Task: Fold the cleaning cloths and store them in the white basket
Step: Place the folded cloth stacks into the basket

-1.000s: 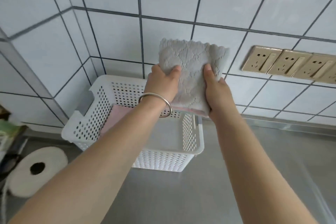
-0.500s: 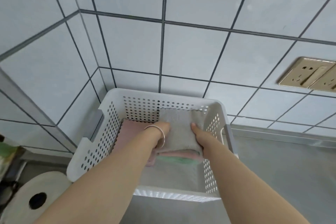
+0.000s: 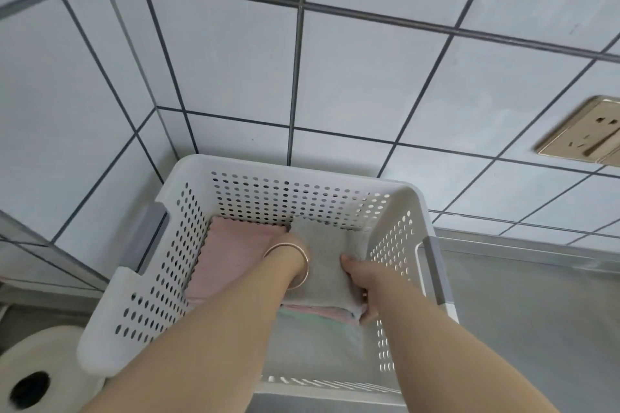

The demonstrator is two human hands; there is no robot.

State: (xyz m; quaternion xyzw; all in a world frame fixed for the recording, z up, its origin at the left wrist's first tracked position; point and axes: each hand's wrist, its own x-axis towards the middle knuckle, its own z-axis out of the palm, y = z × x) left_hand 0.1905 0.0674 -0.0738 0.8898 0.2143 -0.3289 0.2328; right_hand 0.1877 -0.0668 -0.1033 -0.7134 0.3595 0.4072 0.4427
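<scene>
Both forearms reach forward, right hand (image 3: 364,282) fingers curled.

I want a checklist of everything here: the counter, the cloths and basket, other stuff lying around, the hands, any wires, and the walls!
Surface: grey metal counter, bare beside the basket.
Job's things: white basket in the tiled corner. A folded grey cloth lies on top of a stack with pink and green layers. A pink cloth lies beside it on the left.
Clutter: white paper roll at lower left, outside the basket.
Hands: left hand, wearing a bangle, is mostly hidden behind its wrist at the grey cloth's left edge. The right hand grips the stack's right edge.
Cables: nothing seen.
Surroundings: white wall tiles with dark grout; gold wall socket at right.
</scene>
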